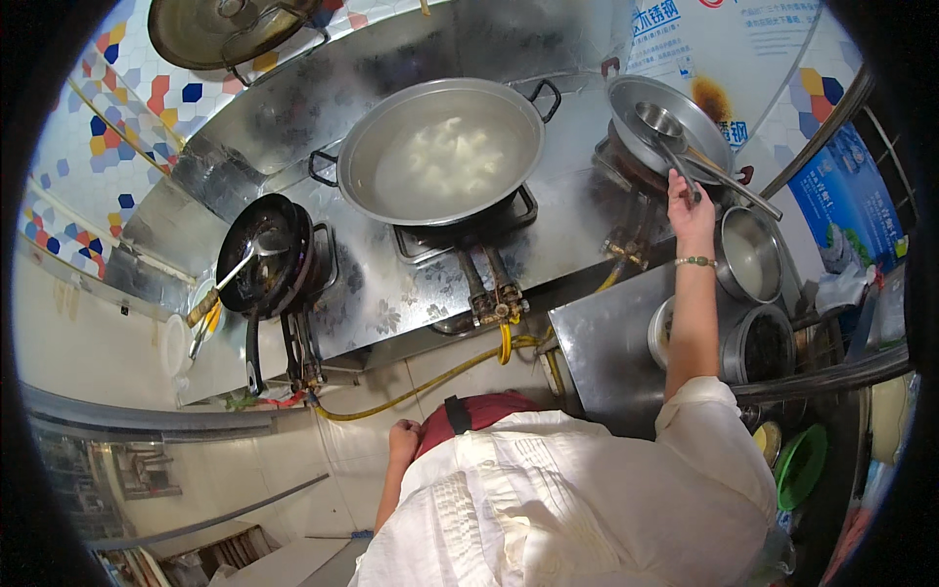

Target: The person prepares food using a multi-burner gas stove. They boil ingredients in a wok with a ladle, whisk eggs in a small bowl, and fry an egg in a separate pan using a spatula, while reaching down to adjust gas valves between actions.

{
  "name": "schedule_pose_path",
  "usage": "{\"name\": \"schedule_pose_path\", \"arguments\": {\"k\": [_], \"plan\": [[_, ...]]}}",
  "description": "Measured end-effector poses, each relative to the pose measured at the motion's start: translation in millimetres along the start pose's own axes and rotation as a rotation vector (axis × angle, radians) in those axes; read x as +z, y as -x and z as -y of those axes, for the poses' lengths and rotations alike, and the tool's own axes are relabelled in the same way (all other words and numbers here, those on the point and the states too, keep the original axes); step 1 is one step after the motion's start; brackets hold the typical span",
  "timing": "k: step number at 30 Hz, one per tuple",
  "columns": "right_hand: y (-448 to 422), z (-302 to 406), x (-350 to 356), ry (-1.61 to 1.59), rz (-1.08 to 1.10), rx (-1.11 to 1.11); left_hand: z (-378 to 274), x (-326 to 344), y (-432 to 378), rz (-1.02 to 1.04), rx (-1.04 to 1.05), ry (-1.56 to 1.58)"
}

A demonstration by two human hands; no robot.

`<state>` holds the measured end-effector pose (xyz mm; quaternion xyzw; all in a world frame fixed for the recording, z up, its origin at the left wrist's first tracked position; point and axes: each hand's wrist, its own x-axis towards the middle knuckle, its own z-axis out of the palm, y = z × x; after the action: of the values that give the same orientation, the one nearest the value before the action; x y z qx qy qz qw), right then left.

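My right hand (689, 213) reaches to the back right and has its fingers around the dark handle of a metal ladle (659, 119). The ladle's bowl rests inside a wide aluminium wok (704, 110). A second long-handled utensil (741, 189), part wood and part metal, lies across the same wok's rim, its far end hidden. My left hand (403, 442) hangs low by my hip with the fingers curled in, and nothing shows in it. Before me, a large two-handled aluminium pan (352, 172) holds cloudy liquid with pale lumps (456, 154) in the middle.
A black wok (253, 293) with a spatula (271, 244) sits on the left burner. Yellow gas hose (425, 385) loops below the steel stove top (396, 301). At right, a steel pot (750, 257) of cloudy liquid and other containers (759, 345) stand beside my forearm.
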<state>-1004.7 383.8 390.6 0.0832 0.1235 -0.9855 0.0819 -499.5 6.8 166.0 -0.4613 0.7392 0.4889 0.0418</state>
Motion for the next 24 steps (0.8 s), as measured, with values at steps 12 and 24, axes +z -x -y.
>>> {"name": "schedule_pose_path", "arguments": {"k": [12, 24], "plan": [[105.1, -232.6, -158.4, 2.152, 0.325, -0.197, -0.1, -3.5, 6.4, -0.015, 0.003, -0.013], [101.5, -243.4, -170.9, 1.651, 0.141, 0.353, -60.8, 22.6, -47.7, 0.199, 0.128, -0.053]]}}
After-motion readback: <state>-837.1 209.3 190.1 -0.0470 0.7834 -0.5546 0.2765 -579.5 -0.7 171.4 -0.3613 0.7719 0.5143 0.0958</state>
